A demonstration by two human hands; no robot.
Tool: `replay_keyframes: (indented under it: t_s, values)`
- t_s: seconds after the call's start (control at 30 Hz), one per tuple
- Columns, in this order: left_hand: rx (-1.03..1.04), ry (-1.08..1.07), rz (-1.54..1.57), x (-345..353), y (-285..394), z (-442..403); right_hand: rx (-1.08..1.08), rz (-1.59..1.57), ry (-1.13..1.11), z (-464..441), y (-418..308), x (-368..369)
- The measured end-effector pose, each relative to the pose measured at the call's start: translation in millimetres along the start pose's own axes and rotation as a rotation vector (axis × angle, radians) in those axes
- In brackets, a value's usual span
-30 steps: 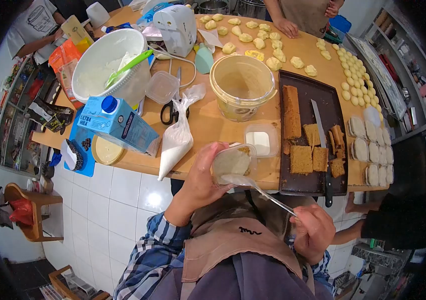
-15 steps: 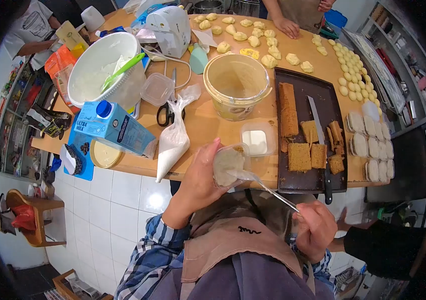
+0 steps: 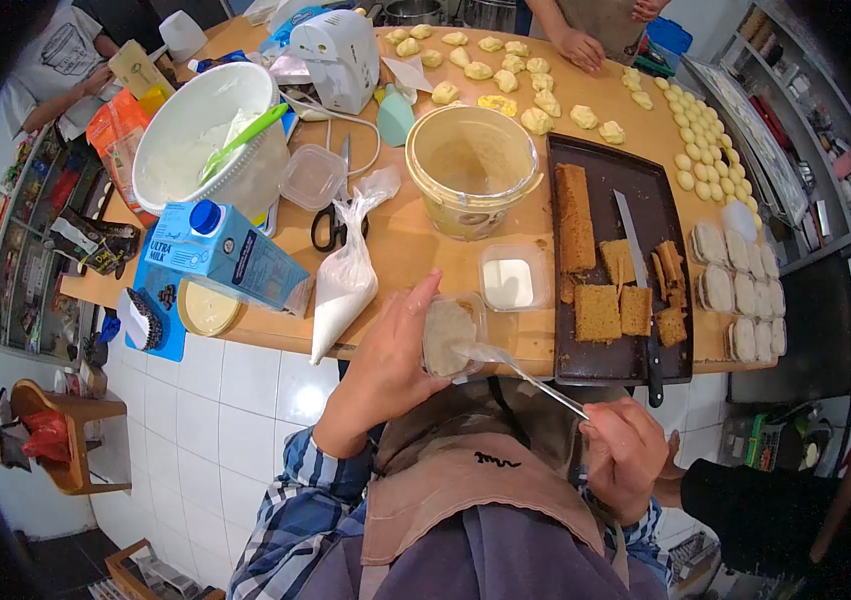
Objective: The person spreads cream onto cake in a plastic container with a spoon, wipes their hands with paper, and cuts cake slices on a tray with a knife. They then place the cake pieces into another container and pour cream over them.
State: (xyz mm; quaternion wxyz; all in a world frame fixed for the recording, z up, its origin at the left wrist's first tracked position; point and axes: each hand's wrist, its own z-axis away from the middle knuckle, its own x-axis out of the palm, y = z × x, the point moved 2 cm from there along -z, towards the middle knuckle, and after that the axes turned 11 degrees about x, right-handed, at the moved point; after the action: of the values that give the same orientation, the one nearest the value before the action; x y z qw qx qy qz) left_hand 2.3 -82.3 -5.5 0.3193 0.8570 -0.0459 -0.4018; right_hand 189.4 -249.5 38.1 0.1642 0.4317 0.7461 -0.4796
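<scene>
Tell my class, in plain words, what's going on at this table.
A person in an apron is working with both hands: the left hand holds a small clear tub, and the right hand holds a spoon with its coated end at the tub's pale contents. Another clear tub with white contents sits just beyond. To the right, a dark tray carries cut brown cake and a knife.

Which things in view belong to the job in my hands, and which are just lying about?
In the job:
Plastic cup, in the left hand
Spoon, in the right hand
Cake pieces on the tray, probably

Seemingly just lying about:
Scissors
Milk carton
Red item on the chair
</scene>
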Motion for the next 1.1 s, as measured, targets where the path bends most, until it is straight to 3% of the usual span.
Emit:
replay_keyframes:
  t_s: [1.1]
  values:
    - [0.012,-0.07,0.038,-2.0,-3.8,-4.0,-0.065,-0.012,-0.04,-13.0,-2.2,-4.0]
